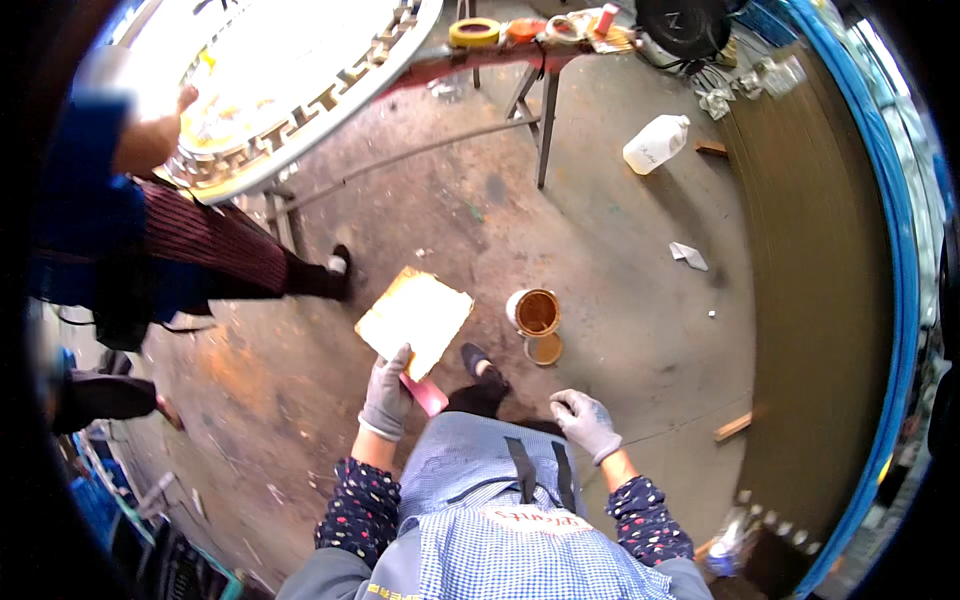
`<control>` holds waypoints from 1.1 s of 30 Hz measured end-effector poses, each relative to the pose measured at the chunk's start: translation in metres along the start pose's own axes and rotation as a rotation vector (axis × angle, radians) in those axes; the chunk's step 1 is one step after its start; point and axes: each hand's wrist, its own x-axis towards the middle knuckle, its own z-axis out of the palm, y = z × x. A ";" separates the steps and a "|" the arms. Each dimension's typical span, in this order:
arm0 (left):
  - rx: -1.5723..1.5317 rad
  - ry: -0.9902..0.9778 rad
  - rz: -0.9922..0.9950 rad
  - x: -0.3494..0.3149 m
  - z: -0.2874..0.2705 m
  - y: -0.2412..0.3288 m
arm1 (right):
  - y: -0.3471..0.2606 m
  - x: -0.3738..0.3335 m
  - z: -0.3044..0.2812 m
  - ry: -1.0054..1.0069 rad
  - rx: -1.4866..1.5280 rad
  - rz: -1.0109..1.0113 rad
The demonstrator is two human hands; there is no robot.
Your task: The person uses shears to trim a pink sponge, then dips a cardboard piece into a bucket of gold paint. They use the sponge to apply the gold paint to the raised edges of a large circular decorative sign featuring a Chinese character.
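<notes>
My left hand (385,402), in a grey glove, is closed on the near edge of a pale, bright square board (418,318) with yellowish edges. A pink flat piece (427,395), like a spreader, sticks out beside the same hand under the board; its kind is not certain. My right hand (587,424), also gloved, hangs over the floor with its fingers curled together. Whatever it may hold does not show. Ahead of it on the floor stands an open can (538,312) with brown content, and a round brown lid (544,349) lies against it.
At the left another person (160,230) leans at a large round white piece (300,135) on a stand. Tape rolls (474,33) lie on a bench at the back. A white jug (656,145) is on the floor. Brown sheeting (810,300) runs along the right.
</notes>
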 end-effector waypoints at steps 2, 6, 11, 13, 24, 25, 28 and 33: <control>-0.075 0.015 -0.022 0.030 0.017 -0.036 | 0.037 0.029 -0.007 -0.068 0.051 0.075; -0.233 0.236 -0.053 0.069 0.030 -0.096 | 0.071 0.091 -0.016 -0.238 -0.098 0.165; -0.129 0.408 -0.001 0.120 0.000 -0.189 | 0.143 0.229 0.008 -0.291 -0.362 0.115; -0.061 0.514 0.046 0.146 -0.030 -0.233 | 0.201 0.291 0.058 -0.281 -0.512 0.032; -0.180 0.700 -0.070 0.208 -0.117 -0.362 | 0.265 0.472 0.264 -0.563 -0.970 0.025; -0.198 0.691 -0.076 0.213 -0.125 -0.374 | 0.270 0.478 0.275 -0.606 -1.003 0.067; -0.242 0.734 -0.123 0.196 -0.103 -0.380 | 0.286 0.470 0.273 -0.741 -1.113 0.175; -0.279 0.751 -0.093 0.203 -0.103 -0.375 | 0.286 0.482 0.282 -0.746 -1.172 0.160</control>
